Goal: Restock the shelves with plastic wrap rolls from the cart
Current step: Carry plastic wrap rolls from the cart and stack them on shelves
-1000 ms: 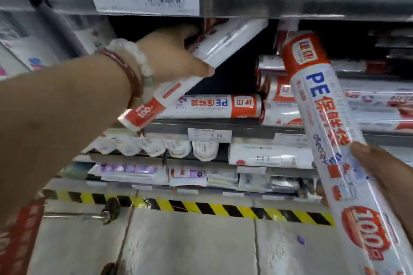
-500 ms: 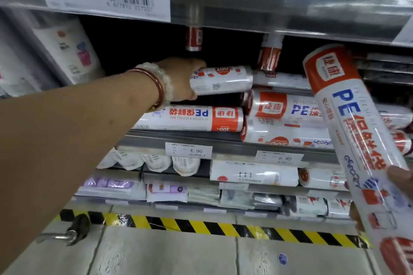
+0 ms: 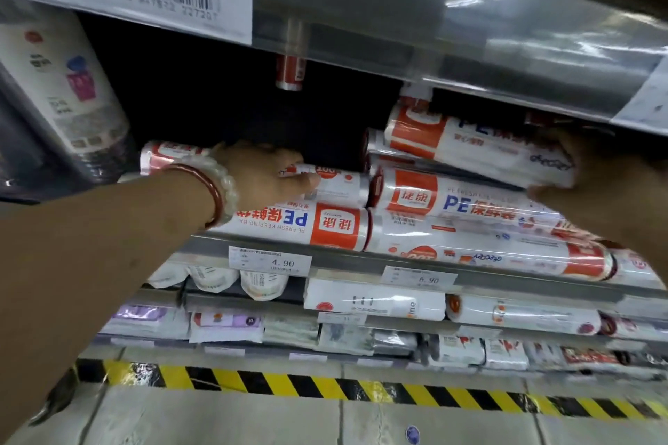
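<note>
White plastic wrap rolls with orange-red ends lie stacked on a shelf point(image 3: 361, 265). My left hand point(image 3: 265, 173), with bead bracelets at the wrist, rests on top of one roll point(image 3: 336, 182) lying flat on the left stack. That roll sits on another roll point(image 3: 289, 226) at the shelf front. My right hand point(image 3: 582, 170) grips the end of a second roll point(image 3: 470, 144), held tilted on top of the right stack point(image 3: 470, 228), just under the shelf above.
The upper shelf edge point(image 3: 397, 43) with an 11.50 price tag hangs close over the rolls. A white package point(image 3: 61, 83) stands at the left. Lower shelves point(image 3: 361, 303) hold more packaged goods. A yellow-black striped strip point(image 3: 325, 387) borders the floor.
My left hand has laid its roll flat on the left stack. My right hand has carried its roll from in front of the shelf up onto the right stack.
</note>
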